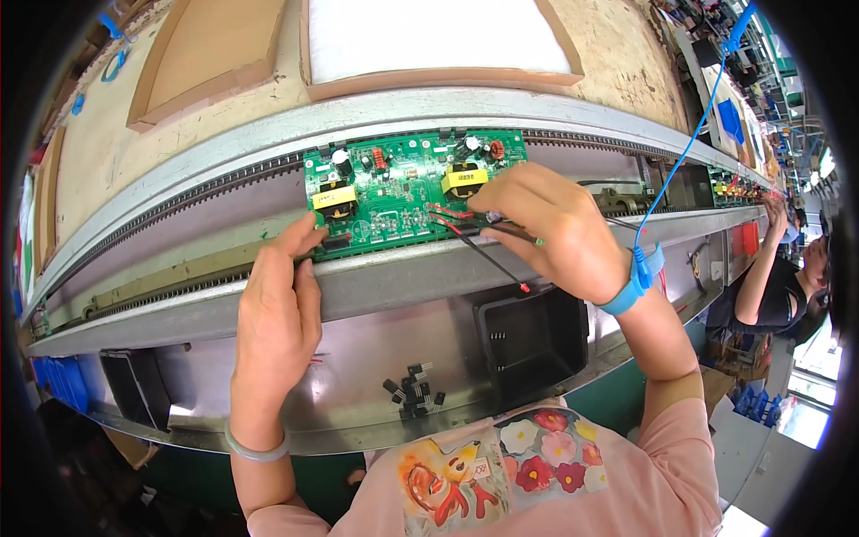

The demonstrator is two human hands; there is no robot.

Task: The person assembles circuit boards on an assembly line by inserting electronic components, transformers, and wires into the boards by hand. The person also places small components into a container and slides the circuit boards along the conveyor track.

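A green circuit board with two yellow-wrapped transformers, capacitors and small red coils lies across the rails. My left hand rests at its near left corner, fingers stretched out, index fingertip against the edge by a black part. Over the board's right side, my right hand pinches a wire lead close to the right transformer; the fingers partly hide what they hold. A black wire with red ends slants from the board over the near rail, below that hand.
Loose black transistor-like parts lie in the metal trough beside a black bin. Another dark bin stands left. Cardboard trays sit beyond the rails. A blue cord runs up from my right wristband. A co-worker sits at right.
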